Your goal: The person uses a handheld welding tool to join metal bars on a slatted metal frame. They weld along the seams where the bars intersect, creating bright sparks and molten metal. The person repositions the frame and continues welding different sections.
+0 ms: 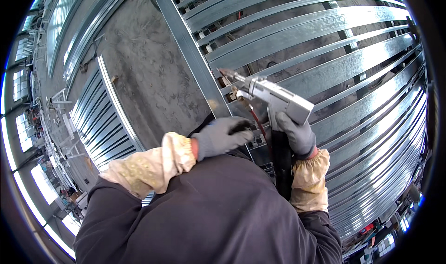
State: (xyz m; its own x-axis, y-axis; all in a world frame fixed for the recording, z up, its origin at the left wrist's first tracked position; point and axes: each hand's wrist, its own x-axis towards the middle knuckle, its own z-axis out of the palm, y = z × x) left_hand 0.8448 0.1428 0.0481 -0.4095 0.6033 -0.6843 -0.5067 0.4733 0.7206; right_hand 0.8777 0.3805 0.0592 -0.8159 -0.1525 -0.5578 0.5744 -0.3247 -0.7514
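Note:
My right hand (297, 136), in a grey glove, is wrapped around the grip of a silver welding gun (283, 97). Its coppery nozzle (227, 73) points up and left over the edge of a galvanized metal frame (186, 50). A dark red cable (258, 122) hangs from the front of the gun, and a thick black sleeve (281, 159) runs down from its grip. Left of the gun, my left hand (223, 135) is also gloved in grey. Its fingers are apart and hold nothing, close to the frame's near end. Pale, stained sleeve covers wrap both forearms.
Long parallel metal slats (297, 45) fill the right side, with gaps between them. A smaller slatted panel (104, 115) lies at the left on the grey, dusty floor (148, 64). More metal lengths (88, 36) lie at the far left, with windows beyond.

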